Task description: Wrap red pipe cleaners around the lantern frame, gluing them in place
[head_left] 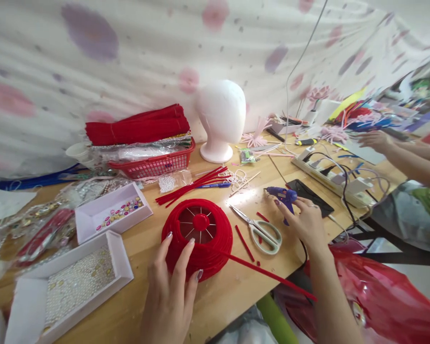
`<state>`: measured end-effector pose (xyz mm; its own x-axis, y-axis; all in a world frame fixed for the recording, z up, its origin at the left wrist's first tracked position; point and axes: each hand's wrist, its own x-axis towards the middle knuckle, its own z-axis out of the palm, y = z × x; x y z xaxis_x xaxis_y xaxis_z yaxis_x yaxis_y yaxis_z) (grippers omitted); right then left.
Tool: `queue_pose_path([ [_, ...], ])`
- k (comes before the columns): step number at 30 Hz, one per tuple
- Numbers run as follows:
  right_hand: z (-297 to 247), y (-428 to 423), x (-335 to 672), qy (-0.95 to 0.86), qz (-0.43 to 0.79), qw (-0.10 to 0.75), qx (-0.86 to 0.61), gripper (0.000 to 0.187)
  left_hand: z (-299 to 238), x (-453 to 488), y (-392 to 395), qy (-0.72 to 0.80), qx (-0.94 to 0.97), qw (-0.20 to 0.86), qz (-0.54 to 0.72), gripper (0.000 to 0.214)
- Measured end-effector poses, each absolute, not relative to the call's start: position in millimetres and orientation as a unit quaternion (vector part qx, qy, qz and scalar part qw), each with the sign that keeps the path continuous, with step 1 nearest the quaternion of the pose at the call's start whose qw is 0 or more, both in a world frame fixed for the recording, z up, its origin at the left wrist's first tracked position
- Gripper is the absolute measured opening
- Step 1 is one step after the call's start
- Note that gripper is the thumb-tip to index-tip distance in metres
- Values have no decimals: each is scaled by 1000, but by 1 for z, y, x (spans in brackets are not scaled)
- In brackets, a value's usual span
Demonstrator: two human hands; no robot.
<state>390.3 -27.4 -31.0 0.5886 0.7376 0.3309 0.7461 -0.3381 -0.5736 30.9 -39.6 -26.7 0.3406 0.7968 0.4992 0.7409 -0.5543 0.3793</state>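
Note:
A round red piece [222,224] made of wound fuzzy chenille stem lies on the table, with wire spokes and a red hub in its centre opening. One loose red stem [272,273] runs from it toward the lower right. My left hand [174,282] rests on its near left side, fingers spread over the windings. My right hand [306,217] has its thumb and fingers around a blue hot glue gun [282,193], whose nozzle points left. Between my hands lie scissors [263,232] with pale green handles and short cut pieces of red stem [244,242].
A white foam head [222,114] stands behind, beside a red basket [150,165] piled with red stems. White boxes [123,272] of beads are at left. A power strip [333,184] with cables and a black flat object [311,197] lie right. Another person's hands [376,142] are far right.

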Motion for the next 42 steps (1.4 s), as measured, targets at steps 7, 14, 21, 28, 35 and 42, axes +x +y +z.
queue_pose_path([
  [7,-35,-16,400,-456,84,353,-813,30,-30,31,-38,461,821,42,334,61],
  [14,1,-41,383,-453,125,471,-746,32,-36,27,-37,450,828,54,329,72],
  [21,52,-63,320,-629,206,440,-607,38,-32,27,-38,460,817,93,335,72],
  [28,66,-37,285,-814,230,272,-459,29,-33,22,-36,439,826,100,339,68],
  [35,68,-26,285,-829,237,243,-444,32,-34,24,-36,450,813,128,347,78],
  [42,71,-24,279,-812,241,225,-481,40,-35,23,-34,435,818,121,356,74],
])
